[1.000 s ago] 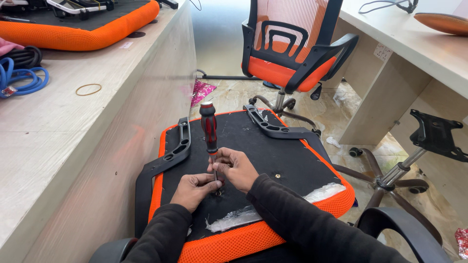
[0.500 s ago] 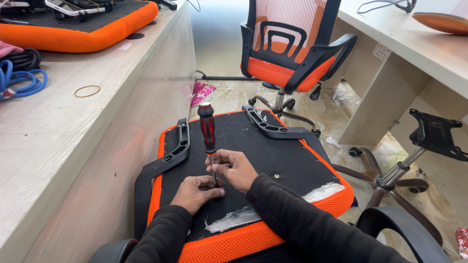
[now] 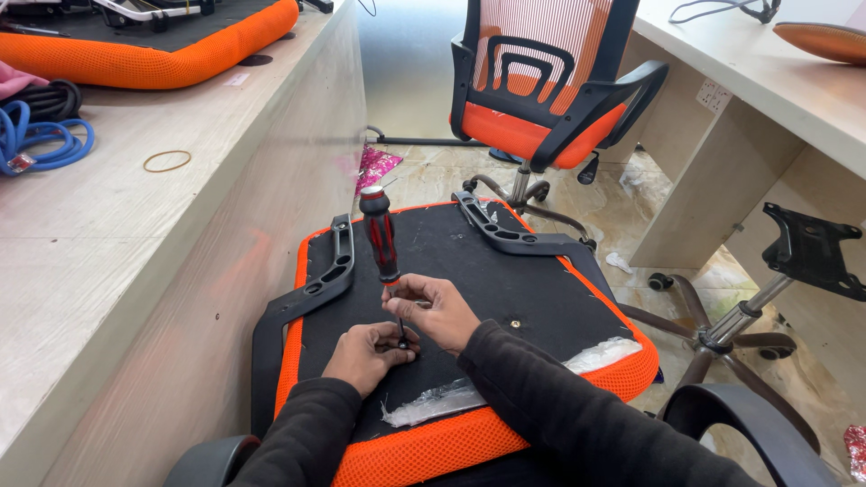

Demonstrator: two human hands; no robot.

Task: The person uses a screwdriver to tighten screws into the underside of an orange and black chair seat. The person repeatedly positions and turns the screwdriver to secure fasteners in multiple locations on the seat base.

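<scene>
Head view: both hands [image 3: 406, 334] on upright screwdriver [image 3: 381, 239] atop upturned seat [image 3: 532, 289]

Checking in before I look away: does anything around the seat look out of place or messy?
Yes. A strip of crumpled clear plastic wrap still clings to the near edge of the upturned seat, and scraps of wrapping litter the floor, including a shiny pink piece. The screwdriver stands upright.

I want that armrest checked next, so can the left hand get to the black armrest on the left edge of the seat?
Probably yes: the left hand rests on the seat base, with bare black surface between it and the armrest.
</scene>
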